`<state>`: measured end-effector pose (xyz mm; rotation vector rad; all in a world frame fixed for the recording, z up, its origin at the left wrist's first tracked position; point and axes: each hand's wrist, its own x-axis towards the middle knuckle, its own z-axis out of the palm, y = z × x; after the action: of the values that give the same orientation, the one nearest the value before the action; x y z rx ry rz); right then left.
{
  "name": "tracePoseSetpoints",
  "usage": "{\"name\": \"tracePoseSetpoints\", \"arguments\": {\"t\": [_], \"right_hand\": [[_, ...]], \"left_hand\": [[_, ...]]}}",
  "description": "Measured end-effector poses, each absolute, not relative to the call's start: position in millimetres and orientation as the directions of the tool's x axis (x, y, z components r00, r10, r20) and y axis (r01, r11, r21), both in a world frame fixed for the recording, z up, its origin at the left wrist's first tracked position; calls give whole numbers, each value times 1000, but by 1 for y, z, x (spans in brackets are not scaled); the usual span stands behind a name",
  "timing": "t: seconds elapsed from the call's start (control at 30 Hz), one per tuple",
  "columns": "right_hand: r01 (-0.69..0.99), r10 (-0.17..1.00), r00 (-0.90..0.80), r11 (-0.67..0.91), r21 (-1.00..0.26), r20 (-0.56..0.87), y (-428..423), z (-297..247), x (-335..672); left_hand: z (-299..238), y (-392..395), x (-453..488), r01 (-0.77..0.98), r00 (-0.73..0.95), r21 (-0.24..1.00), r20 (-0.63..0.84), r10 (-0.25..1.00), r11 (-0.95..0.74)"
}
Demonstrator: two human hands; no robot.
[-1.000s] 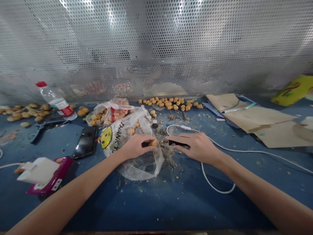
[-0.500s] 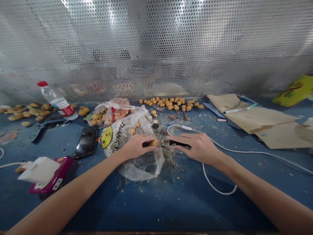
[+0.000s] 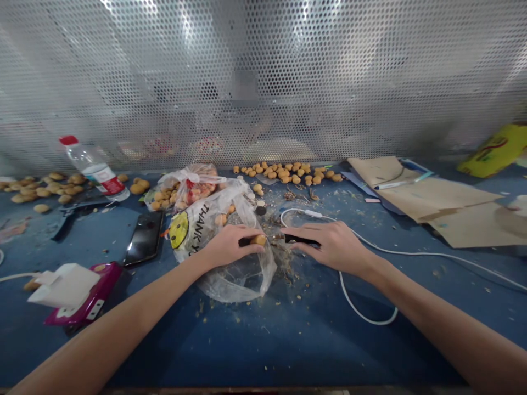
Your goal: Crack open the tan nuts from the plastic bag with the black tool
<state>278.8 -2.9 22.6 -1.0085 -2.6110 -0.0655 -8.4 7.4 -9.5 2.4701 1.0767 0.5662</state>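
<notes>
My left hand (image 3: 228, 247) is closed, with thumb and fingers pinching a small round tan piece (image 3: 258, 240). Something black (image 3: 244, 242) shows between the same fingers, beside the piece. Opposite it, my right hand (image 3: 335, 248) is wrapped round a black-handled tool (image 3: 302, 240) whose short metal end points left toward the piece. A small gap seems to lie between tool and piece. Under my left hand spreads a clear plastic bag (image 3: 236, 288) printed with a yellow smiley, with a few tan pieces inside. Scraps and shavings (image 3: 286, 266) litter the tabletop between the hands.
Tan round pieces (image 3: 284, 173) line the back by a perforated metal panel (image 3: 263, 55). At left are a bottle (image 3: 99, 173), a phone (image 3: 144, 238) and a magenta box (image 3: 99, 291). A white cable (image 3: 395, 254) and brown cardboard (image 3: 448, 203) lie right.
The whole view has shifted very slightly. Both hands keep the same hold and position over the bag's edge.
</notes>
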Motion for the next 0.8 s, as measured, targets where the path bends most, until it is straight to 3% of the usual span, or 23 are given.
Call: {"name": "tracePoseSetpoints", "arguments": {"t": [0.8], "right_hand": [[632, 623, -701, 768, -103, 348, -3, 21, 280]], "left_hand": [[-12, 8, -9, 612, 619, 491, 190, 762, -620]]}}
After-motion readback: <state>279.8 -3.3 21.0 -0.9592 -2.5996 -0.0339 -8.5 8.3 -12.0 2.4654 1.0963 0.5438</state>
